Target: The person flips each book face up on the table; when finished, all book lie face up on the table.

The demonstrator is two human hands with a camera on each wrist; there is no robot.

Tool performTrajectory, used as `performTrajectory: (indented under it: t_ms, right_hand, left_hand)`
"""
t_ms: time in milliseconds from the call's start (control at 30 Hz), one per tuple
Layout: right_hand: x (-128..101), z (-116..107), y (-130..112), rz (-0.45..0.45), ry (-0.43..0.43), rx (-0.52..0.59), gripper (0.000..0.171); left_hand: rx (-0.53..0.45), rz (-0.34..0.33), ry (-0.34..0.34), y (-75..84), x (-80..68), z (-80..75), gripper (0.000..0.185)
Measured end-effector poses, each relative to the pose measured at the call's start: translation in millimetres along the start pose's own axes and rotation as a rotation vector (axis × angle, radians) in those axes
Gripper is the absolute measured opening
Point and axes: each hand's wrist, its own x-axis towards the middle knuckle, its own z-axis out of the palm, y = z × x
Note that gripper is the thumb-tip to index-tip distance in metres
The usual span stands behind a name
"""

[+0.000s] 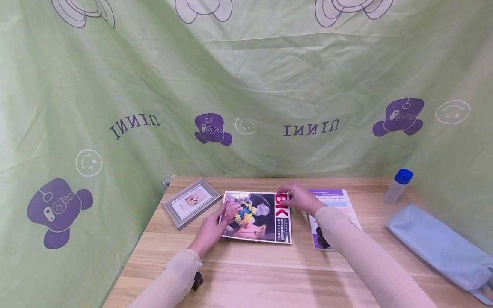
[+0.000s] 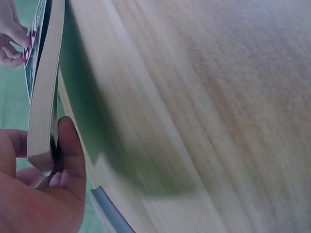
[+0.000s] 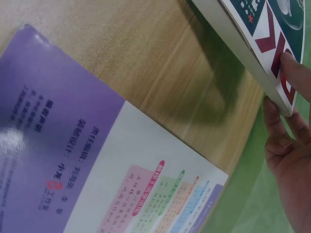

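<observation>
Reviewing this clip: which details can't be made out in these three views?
- Head view: the small print on the thick glossy-covered book is too small to read.
- Left wrist view: the book cover is seen edge-on; the left hand is cut off by the frame edge, and the wooden table is motion-blurred.
- Right wrist view: the right hand is cut off at the edge; glare blurs text on the purple-and-white booklet.

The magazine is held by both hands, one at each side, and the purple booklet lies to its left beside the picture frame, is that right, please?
Not quite: the purple booklet lies to the right of the magazine, as the head view shows; only the picture frame is on the left. The left hand and right hand do hold the magazine's sides.
</observation>
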Motion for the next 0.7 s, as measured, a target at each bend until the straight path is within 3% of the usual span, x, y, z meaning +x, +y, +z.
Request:
performTrajectory:
  t_ms: [367,700]
  right_hand:
    - [4,10,1,-0.053,0.002,-0.049,0.027]
    - [4,11,1,-0.054,-0.002,-0.061,0.026]
  left_hand:
    - [-0.010,-0.047,-0.047,-11.9,-2.3,5.0,0.062]
    - [0.032,-0.008,-0.048,-12.4,-0.8,5.9,0.061]
